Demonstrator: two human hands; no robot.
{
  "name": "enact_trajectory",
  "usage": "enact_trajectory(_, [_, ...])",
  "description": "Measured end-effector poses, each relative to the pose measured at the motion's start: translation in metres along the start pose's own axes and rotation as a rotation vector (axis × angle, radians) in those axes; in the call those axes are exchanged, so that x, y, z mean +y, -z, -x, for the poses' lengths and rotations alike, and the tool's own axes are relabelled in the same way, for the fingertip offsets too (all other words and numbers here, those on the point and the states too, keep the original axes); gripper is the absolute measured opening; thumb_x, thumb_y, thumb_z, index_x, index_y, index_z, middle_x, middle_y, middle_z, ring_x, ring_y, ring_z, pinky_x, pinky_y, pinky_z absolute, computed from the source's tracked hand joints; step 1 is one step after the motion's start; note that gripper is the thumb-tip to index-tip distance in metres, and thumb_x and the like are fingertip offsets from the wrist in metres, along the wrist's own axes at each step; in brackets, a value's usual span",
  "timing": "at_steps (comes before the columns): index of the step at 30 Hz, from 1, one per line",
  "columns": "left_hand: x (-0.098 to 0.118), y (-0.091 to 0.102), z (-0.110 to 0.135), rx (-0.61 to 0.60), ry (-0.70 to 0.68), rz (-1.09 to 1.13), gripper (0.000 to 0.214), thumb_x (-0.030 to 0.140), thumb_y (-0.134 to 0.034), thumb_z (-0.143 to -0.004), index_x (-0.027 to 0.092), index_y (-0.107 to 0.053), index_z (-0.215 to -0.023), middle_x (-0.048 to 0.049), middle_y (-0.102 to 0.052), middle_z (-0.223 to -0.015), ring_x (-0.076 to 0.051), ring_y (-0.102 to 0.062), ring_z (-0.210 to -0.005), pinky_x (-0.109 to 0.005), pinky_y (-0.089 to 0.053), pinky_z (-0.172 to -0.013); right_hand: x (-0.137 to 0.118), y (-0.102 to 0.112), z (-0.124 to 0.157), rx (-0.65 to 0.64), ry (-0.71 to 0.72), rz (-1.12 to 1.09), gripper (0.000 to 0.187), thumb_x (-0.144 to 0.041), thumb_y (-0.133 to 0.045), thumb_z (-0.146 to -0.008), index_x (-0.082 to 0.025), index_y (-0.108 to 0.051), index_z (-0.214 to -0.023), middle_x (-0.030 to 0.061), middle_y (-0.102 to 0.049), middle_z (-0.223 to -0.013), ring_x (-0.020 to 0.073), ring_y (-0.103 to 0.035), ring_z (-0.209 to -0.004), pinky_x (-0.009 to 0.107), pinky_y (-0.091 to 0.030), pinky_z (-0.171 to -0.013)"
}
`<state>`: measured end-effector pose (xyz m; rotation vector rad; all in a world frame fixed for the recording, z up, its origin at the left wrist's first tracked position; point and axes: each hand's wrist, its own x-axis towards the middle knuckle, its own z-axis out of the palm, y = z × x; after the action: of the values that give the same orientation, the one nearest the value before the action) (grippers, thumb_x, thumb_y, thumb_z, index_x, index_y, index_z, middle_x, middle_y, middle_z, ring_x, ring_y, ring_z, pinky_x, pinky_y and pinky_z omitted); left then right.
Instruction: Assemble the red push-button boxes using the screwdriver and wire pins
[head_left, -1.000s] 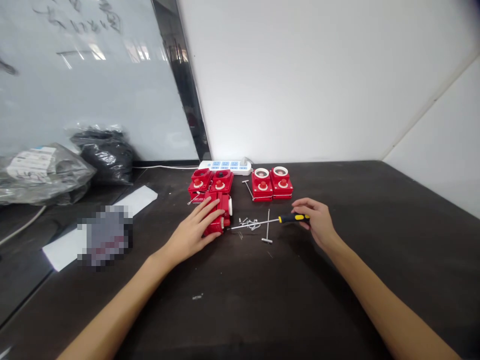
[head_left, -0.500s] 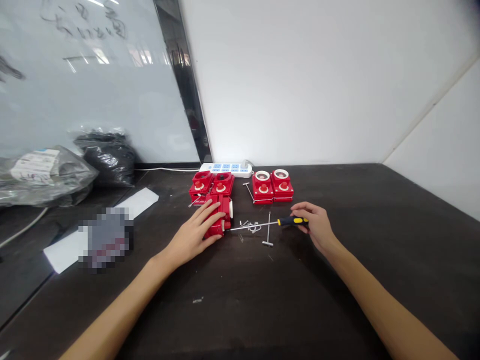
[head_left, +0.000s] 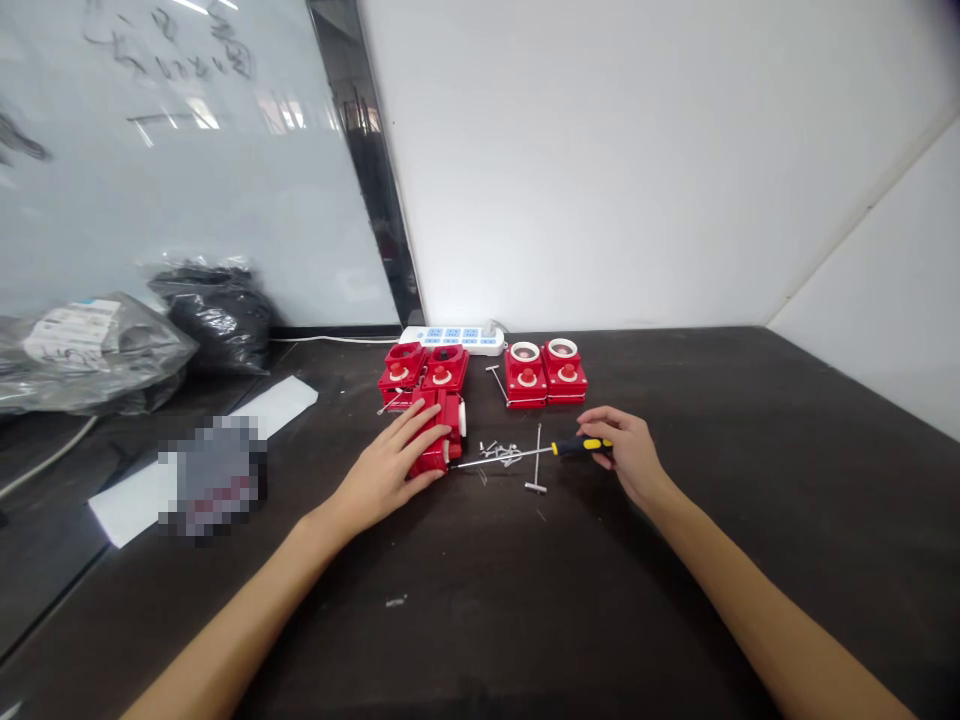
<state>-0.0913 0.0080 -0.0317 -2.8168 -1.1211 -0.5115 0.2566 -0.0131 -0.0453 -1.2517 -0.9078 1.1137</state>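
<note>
A: In the head view, what is different from a moment ago?

B: The screwdriver (head_left: 577, 447) with the black and yellow handle has moved a little to the left, and the right hand (head_left: 624, 452) moved together with it. Its long shaft now reaches the lower end of the red box (head_left: 450, 420). The tip is too small for me to see exactly.

A: And how are the fingers?

B: The right fingers (head_left: 596, 420) are closed narrow around the handle. The left hand (head_left: 386, 458) lies over the box, and the left fingers (head_left: 420, 425) are spread across it, with the thumb on the near side, so they hold it on the dark worktop (head_left: 675, 385).

A: The arms?

B: Both forearms come forward from below, low over the worktop, and they angle inward. Small screws (head_left: 499, 452) and a T-handle key (head_left: 538, 450) lie between the hands. Behind them stand four other red boxes (head_left: 525, 385) and a power strip (head_left: 450, 339).
</note>
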Motion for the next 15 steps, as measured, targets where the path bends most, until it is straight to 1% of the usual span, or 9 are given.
enact_trajectory(4, [-0.0039, -0.0036, -0.0015, 0.029, -0.039, -0.051, 0.054, 0.043, -0.053, -0.094, 0.026, -0.041, -0.143, -0.0081, -0.035, -0.155, -0.029, -0.028, -0.144, -0.057, -0.023, -0.117, -0.0006, -0.0011, 0.0011, 0.003, -0.006, 0.007, 0.016, -0.026, -0.072, -0.062, -0.014, -0.068, -0.071, 0.0027, -0.062, -0.061, 0.0077, -0.044, -0.042, 0.018, -0.024, -0.032])
enact_trajectory(6, [-0.0047, -0.0040, -0.0019, 0.024, -0.045, -0.051, 0.054, 0.042, -0.053, -0.094, 0.025, -0.040, -0.144, -0.0080, -0.036, -0.154, -0.029, -0.026, -0.145, -0.057, -0.025, -0.117, -0.0005, -0.0013, 0.0010, 0.008, -0.010, 0.010, 0.016, -0.027, -0.072, -0.062, -0.014, -0.068, -0.071, 0.0028, -0.062, -0.061, 0.0078, -0.044, -0.042, 0.018, -0.024, -0.032])
enact_trajectory(11, [-0.0014, -0.0003, -0.0012, 0.003, -0.060, -0.037, 0.054, 0.039, -0.051, -0.095, 0.022, -0.039, -0.145, -0.0091, -0.033, -0.156, -0.028, -0.022, -0.146, -0.052, -0.030, -0.117, 0.0016, -0.0009, -0.0004, 0.005, -0.004, 0.007, 0.016, -0.027, -0.072, -0.062, -0.014, -0.068, -0.072, 0.0033, -0.063, -0.062, 0.0079, -0.044, -0.043, 0.018, -0.024, -0.032])
enact_trajectory(15, [0.0021, 0.0014, -0.0004, 0.013, -0.029, -0.031, 0.053, 0.039, -0.051, -0.095, 0.024, -0.040, -0.145, -0.0086, -0.027, -0.158, -0.029, -0.027, -0.144, -0.051, -0.035, -0.114, 0.0015, -0.0017, 0.0000, 0.014, -0.014, 0.011, 0.017, -0.027, -0.073, -0.062, -0.014, -0.068, -0.072, 0.0034, -0.063, -0.062, 0.0077, -0.044, -0.042, 0.018, -0.024, -0.032])
